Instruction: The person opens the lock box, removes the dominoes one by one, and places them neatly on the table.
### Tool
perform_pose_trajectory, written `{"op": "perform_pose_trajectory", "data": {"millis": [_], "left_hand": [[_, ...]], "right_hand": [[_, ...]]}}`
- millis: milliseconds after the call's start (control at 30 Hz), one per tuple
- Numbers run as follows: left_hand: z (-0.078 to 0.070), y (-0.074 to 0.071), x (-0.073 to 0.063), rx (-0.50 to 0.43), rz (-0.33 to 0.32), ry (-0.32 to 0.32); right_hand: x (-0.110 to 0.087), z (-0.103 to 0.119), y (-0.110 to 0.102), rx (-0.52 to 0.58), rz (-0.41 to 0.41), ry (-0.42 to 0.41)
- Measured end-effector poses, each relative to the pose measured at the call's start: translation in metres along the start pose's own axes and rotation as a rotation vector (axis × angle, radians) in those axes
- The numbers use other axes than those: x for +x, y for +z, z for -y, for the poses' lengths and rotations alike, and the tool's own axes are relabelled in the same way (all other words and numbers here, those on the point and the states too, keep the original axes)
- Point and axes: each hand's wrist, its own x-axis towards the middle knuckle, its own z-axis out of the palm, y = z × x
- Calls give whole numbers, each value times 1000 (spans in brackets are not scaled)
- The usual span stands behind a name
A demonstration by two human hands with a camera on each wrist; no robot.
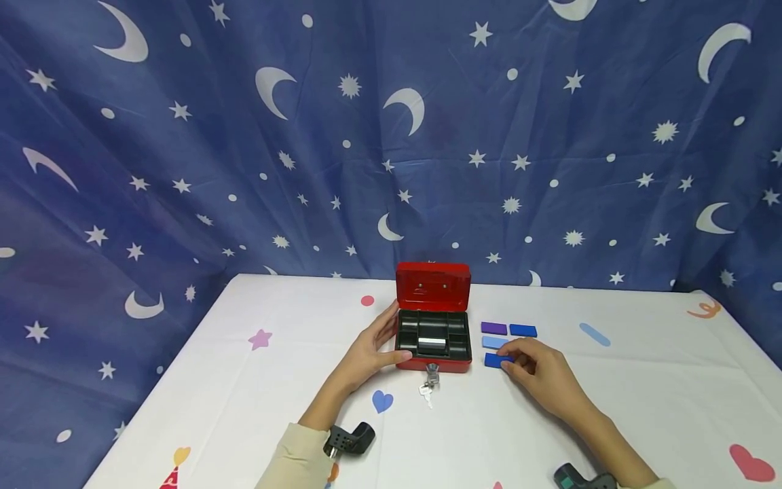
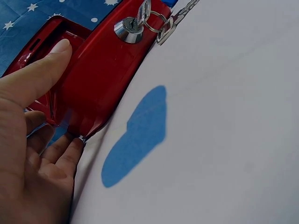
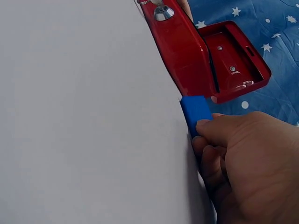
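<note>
A small red metal cash box [image 1: 434, 365] stands with its lid [image 1: 433, 286] raised, showing a black compartment tray [image 1: 455, 319] inside. At its left side is my left hand [image 1: 368, 350], fingers extended along the wall and thumb over the front left corner. A key [image 2: 144, 13] sits in the front lock, with a ring and a second key [image 1: 425, 390] hanging from it. To the right of the box, my right hand [image 1: 544, 373] pinches a blue rectangular block [image 3: 195, 110] between thumb and fingers, low over the table.
Beyond the right hand lie a light blue block [image 1: 492, 342], a purple block [image 1: 493, 329] and another blue block [image 1: 523, 331]. The white tablecloth [image 1: 293, 407] carries printed shapes. Behind the table hangs a dark blue curtain [image 1: 342, 176] with moons and stars.
</note>
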Motion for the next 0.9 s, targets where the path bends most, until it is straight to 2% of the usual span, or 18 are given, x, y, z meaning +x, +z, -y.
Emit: {"op": "perform_pose_trajectory", "data": {"millis": [333, 600, 900], "left_hand": [[1, 0, 1, 5, -3, -7], [-1, 1, 1, -6, 9, -4], [-2, 1, 0, -3, 6, -9]], "right_hand": [[0, -1, 2, -21, -47, -58], [0, -3, 1, -32, -47, -109], [1, -2, 2, -61, -25, -79]]}}
